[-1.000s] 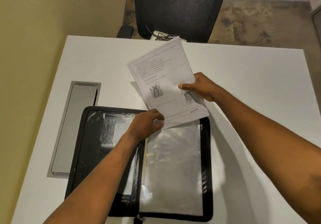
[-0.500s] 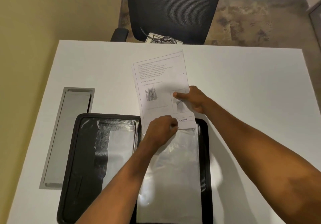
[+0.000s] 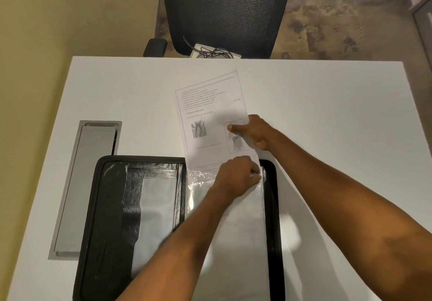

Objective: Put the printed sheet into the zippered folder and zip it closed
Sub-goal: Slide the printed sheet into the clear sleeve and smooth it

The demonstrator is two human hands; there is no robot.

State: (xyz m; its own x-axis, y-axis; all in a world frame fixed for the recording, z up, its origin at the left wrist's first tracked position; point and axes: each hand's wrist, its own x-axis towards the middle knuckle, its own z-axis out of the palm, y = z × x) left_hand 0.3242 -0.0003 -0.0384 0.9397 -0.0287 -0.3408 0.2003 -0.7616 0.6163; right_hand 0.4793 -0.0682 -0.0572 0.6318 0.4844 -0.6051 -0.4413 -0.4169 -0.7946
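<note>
Zippered folder [image 3: 109, 207] open flat at near edge of white table [image 3: 327, 113]. Printed sheet [image 3: 210, 123] mostly on table beyond folder's far edge, slightly tilted, near end meeting mouth of clear sleeve [image 3: 243, 219] on folder's right half; inside or on top, not clear. Right hand [image 3: 254, 132] pinching sheet at right edge, thumb on top. Left hand [image 3: 236, 174] knuckles up, fingers curled, pinching sleeve's far rim. Grey hatch [image 3: 86, 184] left of folder. Mesh chair [image 3: 224, 13] beyond far side.
</note>
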